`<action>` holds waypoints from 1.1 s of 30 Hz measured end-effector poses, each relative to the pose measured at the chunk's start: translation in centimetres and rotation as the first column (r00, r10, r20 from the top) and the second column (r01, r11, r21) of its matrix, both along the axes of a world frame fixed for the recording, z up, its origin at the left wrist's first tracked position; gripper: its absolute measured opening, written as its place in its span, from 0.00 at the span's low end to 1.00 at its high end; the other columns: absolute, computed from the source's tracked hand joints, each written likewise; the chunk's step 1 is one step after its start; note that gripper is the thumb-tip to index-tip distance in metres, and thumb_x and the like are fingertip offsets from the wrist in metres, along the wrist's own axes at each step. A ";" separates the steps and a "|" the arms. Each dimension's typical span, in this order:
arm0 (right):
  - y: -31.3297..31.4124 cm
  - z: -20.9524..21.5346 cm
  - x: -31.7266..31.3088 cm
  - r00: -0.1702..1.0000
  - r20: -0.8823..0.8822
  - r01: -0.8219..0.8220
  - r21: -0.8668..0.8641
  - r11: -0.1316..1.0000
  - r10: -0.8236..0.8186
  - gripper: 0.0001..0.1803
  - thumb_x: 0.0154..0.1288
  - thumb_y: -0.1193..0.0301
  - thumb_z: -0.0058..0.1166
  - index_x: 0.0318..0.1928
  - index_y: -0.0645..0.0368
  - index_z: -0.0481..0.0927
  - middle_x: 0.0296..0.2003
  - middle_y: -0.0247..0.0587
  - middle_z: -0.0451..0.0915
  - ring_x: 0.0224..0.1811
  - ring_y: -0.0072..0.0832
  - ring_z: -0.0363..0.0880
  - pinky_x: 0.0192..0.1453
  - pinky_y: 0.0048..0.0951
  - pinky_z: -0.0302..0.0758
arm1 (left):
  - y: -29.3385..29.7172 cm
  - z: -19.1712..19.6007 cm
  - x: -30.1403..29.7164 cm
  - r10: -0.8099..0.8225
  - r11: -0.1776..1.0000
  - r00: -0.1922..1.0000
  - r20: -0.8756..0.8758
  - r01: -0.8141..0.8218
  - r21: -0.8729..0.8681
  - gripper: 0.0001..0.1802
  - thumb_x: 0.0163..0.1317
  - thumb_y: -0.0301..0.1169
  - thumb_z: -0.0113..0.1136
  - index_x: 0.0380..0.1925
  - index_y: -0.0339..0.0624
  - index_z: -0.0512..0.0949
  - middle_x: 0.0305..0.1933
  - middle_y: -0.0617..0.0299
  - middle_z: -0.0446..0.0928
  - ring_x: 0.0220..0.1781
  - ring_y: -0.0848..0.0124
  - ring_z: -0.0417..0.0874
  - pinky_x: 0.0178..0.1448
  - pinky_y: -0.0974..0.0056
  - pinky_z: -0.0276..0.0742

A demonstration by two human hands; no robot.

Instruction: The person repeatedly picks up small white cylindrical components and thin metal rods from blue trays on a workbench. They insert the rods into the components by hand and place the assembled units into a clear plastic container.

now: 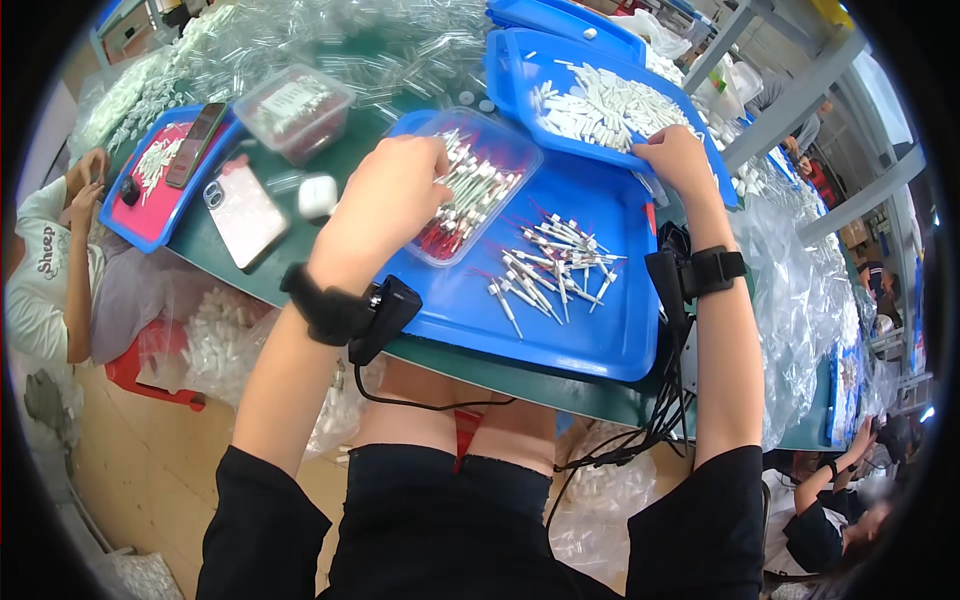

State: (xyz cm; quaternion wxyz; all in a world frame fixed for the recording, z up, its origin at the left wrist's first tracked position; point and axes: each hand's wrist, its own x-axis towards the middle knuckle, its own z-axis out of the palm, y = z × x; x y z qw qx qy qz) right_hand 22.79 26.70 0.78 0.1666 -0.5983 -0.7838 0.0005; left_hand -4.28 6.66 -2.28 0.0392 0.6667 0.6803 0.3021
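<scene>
Clear tub (478,190) under curled left hand (400,185); right hand (675,150) pinches white caps (610,105).

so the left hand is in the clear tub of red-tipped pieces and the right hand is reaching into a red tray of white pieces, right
Not quite. The head view shows the right hand at a blue tray of white pieces, not a red one. The rest holds: the left hand is in the clear tub of red-tipped pieces.
</scene>
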 end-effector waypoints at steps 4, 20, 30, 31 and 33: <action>0.5 0.1 -1.4 0.999 -0.002 -0.049 -0.014 0.999 0.049 0.13 0.43 0.67 0.65 0.29 0.63 0.86 0.24 0.46 0.84 0.29 0.34 0.84 0.38 0.31 0.79 | 0.3 -0.2 -0.4 0.078 0.997 0.996 -0.047 -0.078 0.000 0.09 0.48 0.25 0.67 0.26 0.30 0.79 0.24 0.47 0.79 0.30 0.55 0.82 0.39 0.58 0.77; 1.3 0.6 0.4 0.959 0.082 -0.273 0.005 0.962 0.271 0.07 0.49 0.75 0.55 0.30 0.58 0.84 0.27 0.53 0.82 0.34 0.45 0.83 0.42 0.38 0.78 | -1.2 1.2 -0.1 0.122 0.975 0.989 0.090 -0.136 0.175 0.07 0.58 0.25 0.56 0.35 0.33 0.76 0.31 0.51 0.82 0.34 0.61 0.84 0.41 0.62 0.77; -12.2 5.2 -1.4 0.712 -0.511 -0.475 0.155 0.866 0.482 0.10 0.62 0.69 0.56 0.40 0.61 0.79 0.31 0.39 0.84 0.34 0.25 0.83 0.39 0.24 0.75 | -5.7 3.7 2.8 -0.280 0.953 0.543 0.792 0.058 0.298 0.10 0.62 0.23 0.59 0.43 0.30 0.77 0.35 0.57 0.82 0.33 0.77 0.80 0.38 0.73 0.75; -14.3 5.3 -1.7 0.636 -0.583 -0.552 0.115 0.826 0.506 0.08 0.62 0.72 0.57 0.39 0.62 0.80 0.31 0.38 0.84 0.34 0.22 0.82 0.38 0.22 0.75 | -6.7 3.8 3.2 -0.270 0.959 0.549 0.791 0.076 0.274 0.11 0.61 0.22 0.59 0.44 0.30 0.77 0.35 0.57 0.81 0.33 0.76 0.80 0.39 0.73 0.75; -18.6 5.7 -1.6 0.563 -0.674 -0.626 0.030 0.779 0.478 0.06 0.61 0.76 0.57 0.39 0.64 0.81 0.31 0.36 0.84 0.33 0.19 0.82 0.38 0.20 0.75 | -8.0 3.9 4.8 -0.304 0.951 0.498 0.812 0.105 0.291 0.12 0.61 0.22 0.59 0.44 0.30 0.77 0.35 0.58 0.80 0.35 0.73 0.82 0.40 0.71 0.77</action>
